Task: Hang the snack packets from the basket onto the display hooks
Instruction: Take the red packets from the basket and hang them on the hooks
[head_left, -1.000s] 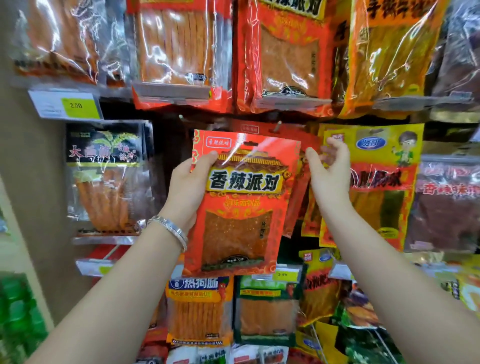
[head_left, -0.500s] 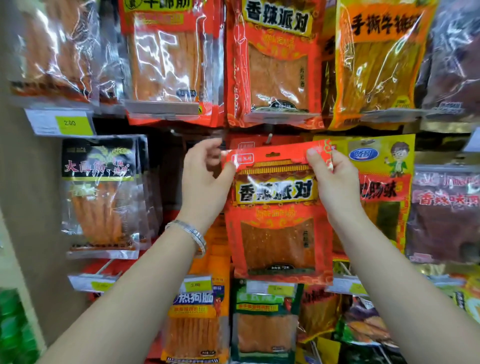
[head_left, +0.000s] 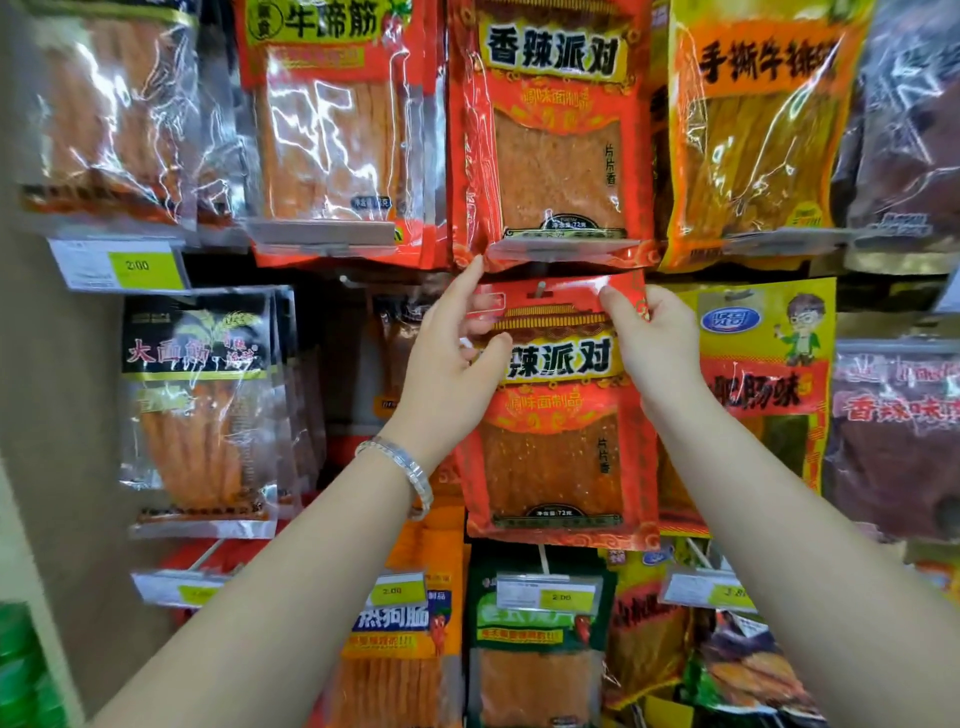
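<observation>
A red snack packet (head_left: 558, 457) with a yellow label band hangs flat against the middle row of the display. The tip of a metal hook (head_left: 541, 287) pokes through the hole in its top strip. My left hand (head_left: 451, 364) pinches the packet's top left corner, index finger pointing up at the packet above. On the other side my right hand (head_left: 655, 338) pinches the top right corner. The basket is out of view.
An identical red packet (head_left: 556, 130) hangs directly above, its bottom edge touching the held packet's top. A yellow packet (head_left: 769, 374) hangs to the right, a black-topped one (head_left: 197, 405) to the left. Price tags (head_left: 119, 265) stick out on rails. More packets hang below.
The packet went up and to the right from a tilted position in front of the display. It now lies flat with the hook tip through its hole.
</observation>
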